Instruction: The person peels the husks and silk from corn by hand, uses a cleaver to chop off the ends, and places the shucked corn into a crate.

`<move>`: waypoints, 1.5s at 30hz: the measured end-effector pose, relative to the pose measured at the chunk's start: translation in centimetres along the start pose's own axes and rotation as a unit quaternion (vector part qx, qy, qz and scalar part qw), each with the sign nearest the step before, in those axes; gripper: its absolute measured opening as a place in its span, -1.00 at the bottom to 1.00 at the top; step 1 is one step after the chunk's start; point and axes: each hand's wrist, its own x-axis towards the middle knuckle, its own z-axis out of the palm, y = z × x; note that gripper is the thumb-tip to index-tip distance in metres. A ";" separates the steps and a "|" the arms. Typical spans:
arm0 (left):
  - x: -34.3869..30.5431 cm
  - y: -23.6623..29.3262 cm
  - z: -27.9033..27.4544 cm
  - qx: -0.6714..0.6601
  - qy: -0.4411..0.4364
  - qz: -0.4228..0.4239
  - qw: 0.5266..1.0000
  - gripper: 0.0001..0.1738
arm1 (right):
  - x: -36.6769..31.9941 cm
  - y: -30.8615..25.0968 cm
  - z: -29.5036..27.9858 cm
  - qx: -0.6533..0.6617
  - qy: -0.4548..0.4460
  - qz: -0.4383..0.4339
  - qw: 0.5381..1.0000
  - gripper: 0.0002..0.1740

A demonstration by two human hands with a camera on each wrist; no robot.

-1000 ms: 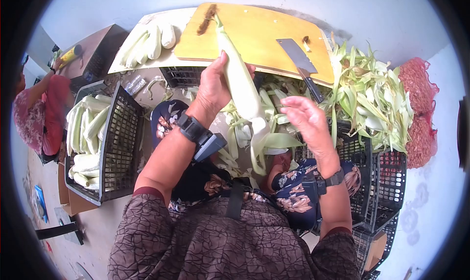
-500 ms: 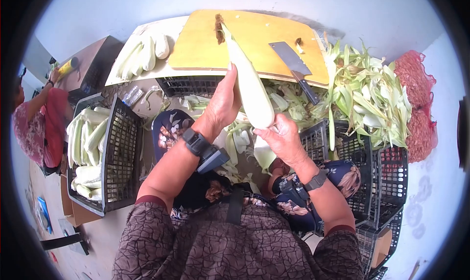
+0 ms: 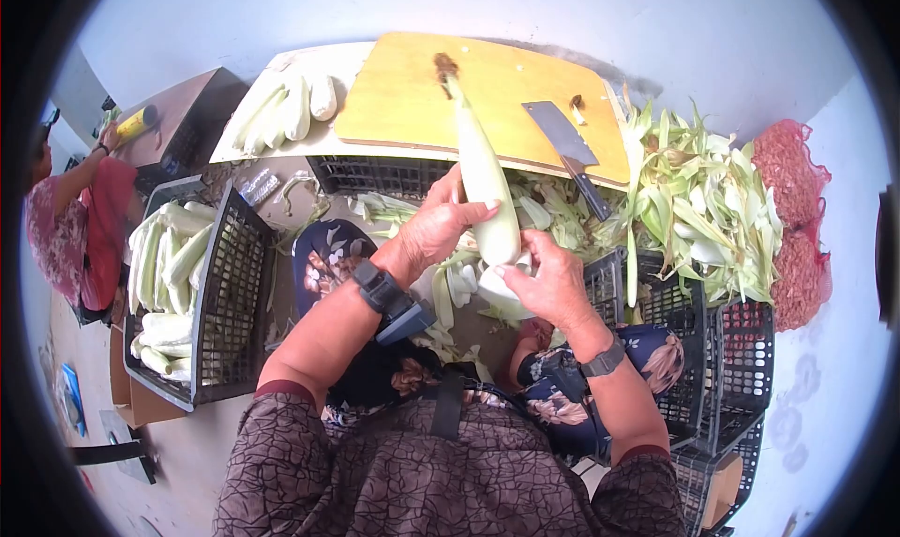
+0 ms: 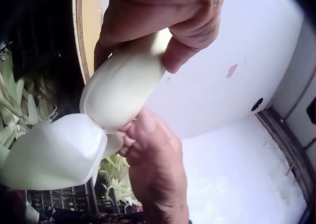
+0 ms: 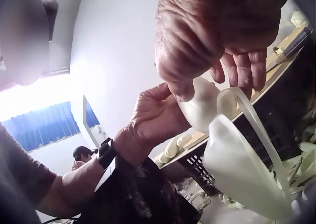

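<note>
A pale green ear of corn (image 3: 480, 157) in its husk points up and away, brown silk (image 3: 445, 70) at its far tip. My left hand (image 3: 436, 226) grips its middle, thumb across the near side and fingers behind. At the thick base, my right hand (image 3: 555, 282) pinches the husk between thumb and fingers. A broad husk leaf (image 4: 54, 155) is folded back from the base and hangs beside it in the left wrist view. A narrower husk strip (image 5: 261, 130) curves down from the base in the right wrist view.
A cleaver (image 3: 567, 143) lies on the yellow board (image 3: 403, 96), with several husked ears (image 3: 295, 110) to its left. A black crate (image 3: 230, 293) of ears stands at left. Loose husks (image 3: 703, 199), stacked crates (image 3: 741, 359) and red mesh sacks (image 3: 792, 227) are at right. Another person (image 3: 80, 209) sits far left.
A peeled husk leaf was hanging from the base a second ago. The right hand, apart from the ear then, came to the base. Both hands and the ear have since shifted slightly down, the ear more upright.
</note>
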 end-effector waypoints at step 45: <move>-1.1 -1.5 1.5 0.053 -0.162 -0.087 0.982 -0.21 | 1.5 2.7 -3.0 0.310 0.119 0.195 0.923 -0.88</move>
